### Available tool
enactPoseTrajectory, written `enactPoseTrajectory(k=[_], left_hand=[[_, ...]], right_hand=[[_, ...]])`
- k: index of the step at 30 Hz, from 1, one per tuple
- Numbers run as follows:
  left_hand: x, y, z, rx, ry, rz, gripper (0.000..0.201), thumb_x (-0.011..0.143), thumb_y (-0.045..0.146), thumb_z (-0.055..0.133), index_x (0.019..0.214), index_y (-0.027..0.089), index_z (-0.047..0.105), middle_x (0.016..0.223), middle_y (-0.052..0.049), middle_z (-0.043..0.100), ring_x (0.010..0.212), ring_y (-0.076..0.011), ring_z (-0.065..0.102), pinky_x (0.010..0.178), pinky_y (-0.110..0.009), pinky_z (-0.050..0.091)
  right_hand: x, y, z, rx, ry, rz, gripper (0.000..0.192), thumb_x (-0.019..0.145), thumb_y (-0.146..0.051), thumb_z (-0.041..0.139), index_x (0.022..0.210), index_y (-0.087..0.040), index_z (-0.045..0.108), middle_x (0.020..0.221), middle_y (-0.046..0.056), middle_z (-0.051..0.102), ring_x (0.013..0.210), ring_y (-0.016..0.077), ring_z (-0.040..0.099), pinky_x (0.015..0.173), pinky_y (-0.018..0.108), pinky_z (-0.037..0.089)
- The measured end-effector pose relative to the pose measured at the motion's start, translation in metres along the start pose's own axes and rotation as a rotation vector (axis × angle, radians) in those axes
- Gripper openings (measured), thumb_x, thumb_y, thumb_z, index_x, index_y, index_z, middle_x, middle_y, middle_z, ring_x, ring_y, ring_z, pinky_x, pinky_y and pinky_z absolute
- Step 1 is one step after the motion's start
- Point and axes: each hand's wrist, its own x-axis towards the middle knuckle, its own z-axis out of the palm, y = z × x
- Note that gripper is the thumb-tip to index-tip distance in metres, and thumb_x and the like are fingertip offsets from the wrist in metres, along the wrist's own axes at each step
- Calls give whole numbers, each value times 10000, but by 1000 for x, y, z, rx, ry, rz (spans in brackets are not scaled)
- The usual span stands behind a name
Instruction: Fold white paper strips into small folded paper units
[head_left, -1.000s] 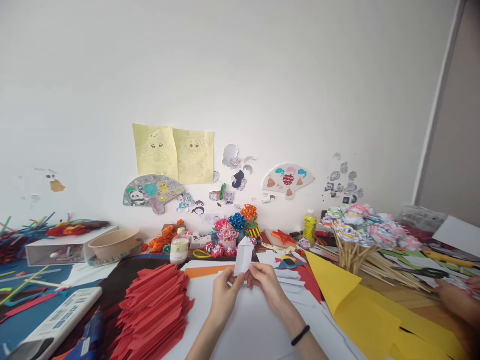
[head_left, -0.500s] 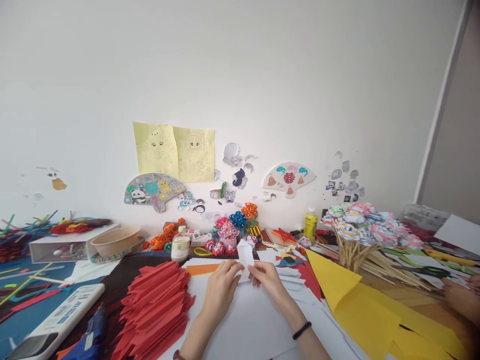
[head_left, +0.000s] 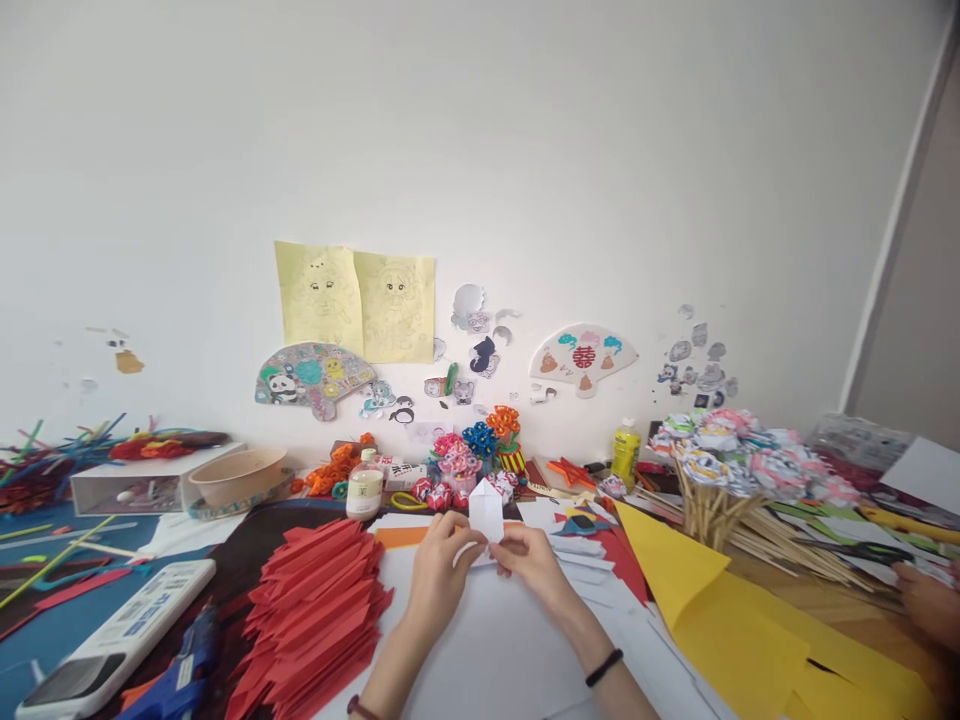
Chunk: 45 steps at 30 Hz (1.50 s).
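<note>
Between my hands stands a small folded white paper piece (head_left: 487,512) with a pointed top and a crease down its tip. My left hand (head_left: 444,560) pinches its lower left edge between thumb and fingers. At the lower right, my right hand (head_left: 529,562) grips the same piece, with a black band on that wrist. Both hands are above a large white paper sheet (head_left: 491,650). Left of them lies a thick pile of folded red paper strips (head_left: 311,615). The bottom edge of the folded piece is partly hidden by my fingers.
Yellow paper sheets (head_left: 739,630) lie to the right, near bundled paper flowers (head_left: 739,460) on sticks. Another person's hand (head_left: 926,600) is by scissors (head_left: 862,550) at far right. A blue glue gun (head_left: 184,670) and a power strip (head_left: 127,635) are at left.
The folded white paper has turned from tilted to upright, its pointed tip now facing up. My fingers have shifted to its lower edge. The view has moved slightly left.
</note>
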Motion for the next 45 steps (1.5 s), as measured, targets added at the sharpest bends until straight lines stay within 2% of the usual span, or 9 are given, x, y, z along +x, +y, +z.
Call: enactPoseTrajectory(k=[5, 8, 14, 20, 26, 45], left_hand=[[-1, 2, 4, -177, 62, -98, 148, 876, 258, 499, 898, 223, 642, 958, -58, 587, 908, -207, 551, 785, -320, 445], [-2, 3, 6, -265, 47, -171, 177, 866, 282, 497, 985, 220, 612, 964, -60, 614, 831, -196, 569, 730, -313, 454], [-2, 2, 12, -377, 88, -273, 310, 833, 286, 525, 1134, 210, 528, 835, -23, 629, 718, -169, 571, 679, -291, 451], [-2, 3, 13, -410, 115, -318, 294, 819, 315, 539, 1089, 198, 530, 810, -18, 636, 696, -163, 579, 650, -275, 442], [-1, 5, 11, -437, 120, -321, 296, 798, 318, 571, 1067, 199, 542, 788, -8, 646, 682, -160, 583, 634, -270, 444], [0, 9, 8, -507, 98, -362, 316, 787, 394, 592, 1024, 188, 561, 662, 18, 615, 591, -149, 529, 584, -245, 393]], right_hand=[[-1, -4, 6, 86, 19, 20, 366, 687, -457, 736, 761, -99, 712, 614, 48, 652, 544, 145, 577, 527, 245, 432], [-2, -4, 8, 109, 24, 54, 410, 651, -475, 757, 800, -94, 729, 644, 74, 682, 576, 173, 609, 524, 252, 441], [-3, -4, 11, 121, 2, 109, 469, 625, -504, 764, 849, -94, 738, 771, 128, 721, 665, 231, 664, 541, 270, 464], [-3, -5, 14, 170, -11, 151, 506, 570, -475, 808, 886, -88, 726, 765, 126, 723, 647, 232, 674, 546, 269, 474], [-3, -3, 12, 190, -17, 136, 517, 628, -515, 760, 890, -72, 715, 750, 132, 713, 626, 217, 669, 549, 271, 473], [-4, -9, 14, 162, -14, 89, 437, 668, -520, 725, 752, -92, 723, 666, 94, 687, 561, 177, 621, 523, 259, 437]])
